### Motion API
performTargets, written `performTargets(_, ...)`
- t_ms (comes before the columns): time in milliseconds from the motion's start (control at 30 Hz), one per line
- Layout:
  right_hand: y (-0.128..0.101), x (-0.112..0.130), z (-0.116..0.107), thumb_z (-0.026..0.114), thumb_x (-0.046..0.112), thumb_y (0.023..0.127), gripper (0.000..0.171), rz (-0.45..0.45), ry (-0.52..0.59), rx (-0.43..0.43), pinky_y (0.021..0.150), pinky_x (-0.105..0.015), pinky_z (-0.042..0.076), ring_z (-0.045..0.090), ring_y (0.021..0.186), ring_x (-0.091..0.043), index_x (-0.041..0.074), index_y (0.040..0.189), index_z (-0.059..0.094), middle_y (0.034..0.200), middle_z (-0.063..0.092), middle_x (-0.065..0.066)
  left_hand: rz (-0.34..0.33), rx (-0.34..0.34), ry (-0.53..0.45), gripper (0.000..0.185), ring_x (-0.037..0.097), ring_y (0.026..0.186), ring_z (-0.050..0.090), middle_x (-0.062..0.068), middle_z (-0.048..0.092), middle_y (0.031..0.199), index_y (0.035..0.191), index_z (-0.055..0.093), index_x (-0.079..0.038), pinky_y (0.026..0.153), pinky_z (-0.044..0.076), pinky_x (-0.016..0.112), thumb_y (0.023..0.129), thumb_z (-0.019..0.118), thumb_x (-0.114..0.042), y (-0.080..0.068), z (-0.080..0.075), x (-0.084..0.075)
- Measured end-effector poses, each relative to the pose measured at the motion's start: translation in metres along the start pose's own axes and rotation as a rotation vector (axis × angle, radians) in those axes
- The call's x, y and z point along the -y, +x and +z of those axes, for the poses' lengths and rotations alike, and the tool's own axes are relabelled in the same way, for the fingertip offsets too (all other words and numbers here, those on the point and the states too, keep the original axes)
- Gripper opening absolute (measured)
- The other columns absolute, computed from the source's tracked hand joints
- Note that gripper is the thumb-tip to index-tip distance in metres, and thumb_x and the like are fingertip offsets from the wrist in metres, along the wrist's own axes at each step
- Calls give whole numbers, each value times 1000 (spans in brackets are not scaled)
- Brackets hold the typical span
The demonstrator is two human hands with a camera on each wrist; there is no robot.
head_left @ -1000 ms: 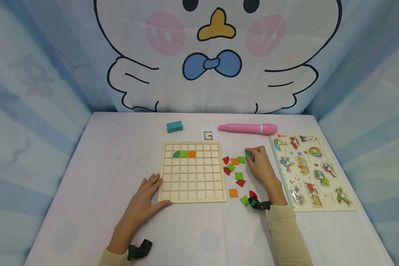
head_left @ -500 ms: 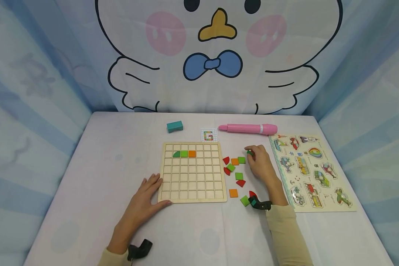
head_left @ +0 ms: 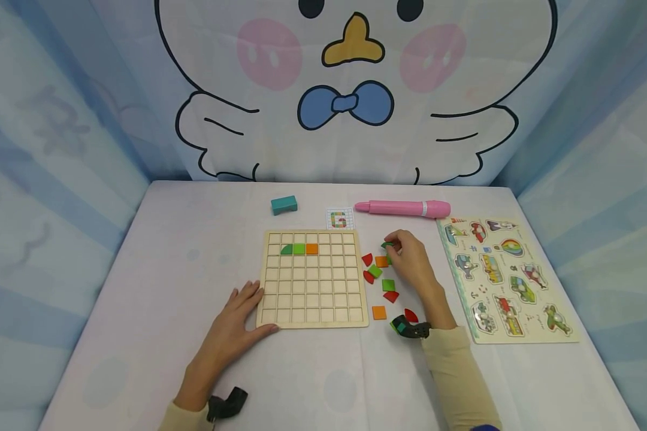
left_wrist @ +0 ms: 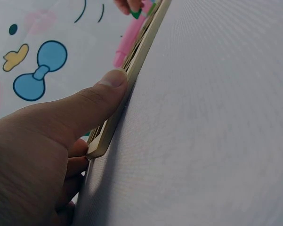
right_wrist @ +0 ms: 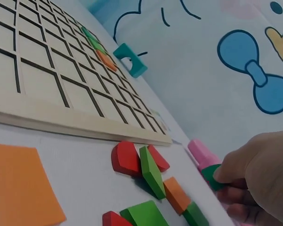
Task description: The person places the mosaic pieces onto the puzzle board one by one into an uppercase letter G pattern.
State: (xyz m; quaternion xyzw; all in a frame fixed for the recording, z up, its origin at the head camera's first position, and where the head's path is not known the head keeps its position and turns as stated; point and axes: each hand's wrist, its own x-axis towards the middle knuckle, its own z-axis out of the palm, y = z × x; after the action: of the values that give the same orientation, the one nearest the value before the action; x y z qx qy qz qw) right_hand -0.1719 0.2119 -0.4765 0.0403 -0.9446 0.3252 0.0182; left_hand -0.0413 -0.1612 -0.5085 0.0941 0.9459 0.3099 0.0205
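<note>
Two hands: R point(head_left: 410, 263) pinches green piece point(right_wrist: 211, 176); L thumb point(left_wrist: 110, 87) on board point(left_wrist: 132, 75).

two hands point(head_left: 232, 326), three placed tiles point(head_left: 299, 249)

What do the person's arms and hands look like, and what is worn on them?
Both hands, the left hand and the right hand, are bare. Each arm has a long cream sleeve. A small black camera sits at the left wrist, and another with a teal spot at the right.
</note>
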Motion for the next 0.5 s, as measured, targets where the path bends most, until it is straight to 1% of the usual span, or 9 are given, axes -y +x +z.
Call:
performTargets(133,3,8,4,59,8,99,24,-13,6,15,86,-37,57,56,93,-26,2,121,63,108,62,-14,-2,1,-1,87,32,151,33,14,44,157,146,50,-2,128,23,49,79,82,-47,0,0,0)
performTargets(267,6,16,8,58,9,99,30,-24,-7,36,86,-37,58,55,94,-26,4,128,64,112,60,-15,-2,2,0,87,31,151,33,13,44,157,146,50,-2,128,23,49,79,82,-47,1,1,1)
performTargets(367,8,22,12,58,10,99,29,-28,0,48,84,-36,59,56,94,-25,4,127,66,114,60,-15,2,-1,3,87,31,151,33,13,44,157,146,50,-2,128,23,49,79,82,-47,1,1,1)
performTargets(500,12,28,18,58,13,100,25,-42,16,61,83,-37,59,60,93,-25,4,121,66,112,64,-14,2,-4,0,87,30,151,33,13,44,158,146,50,-2,128,22,49,79,82,-47,1,2,2)
